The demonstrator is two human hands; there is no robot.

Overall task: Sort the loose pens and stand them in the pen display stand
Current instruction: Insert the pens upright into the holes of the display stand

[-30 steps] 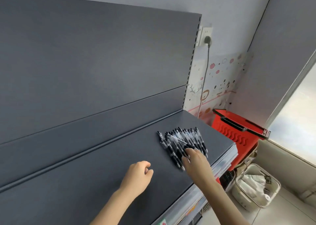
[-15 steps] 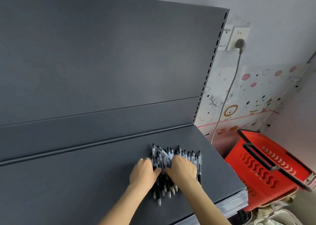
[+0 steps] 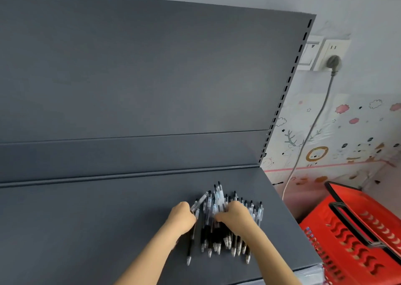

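- Our left grip and right grip both curl round pens in the heap at lower centre, lying on the grey shelf.
- We judge a loose gather could let pens splay and roll off the shelf's near edge.
- Red basket, lower right: contents hidden. No pen stand in view.

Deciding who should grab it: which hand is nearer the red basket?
Right. The right hand holds the pen pile's middle, on the side toward the red basket beyond the shelf's right end; the left hand grips the pile's left edge, farther off.
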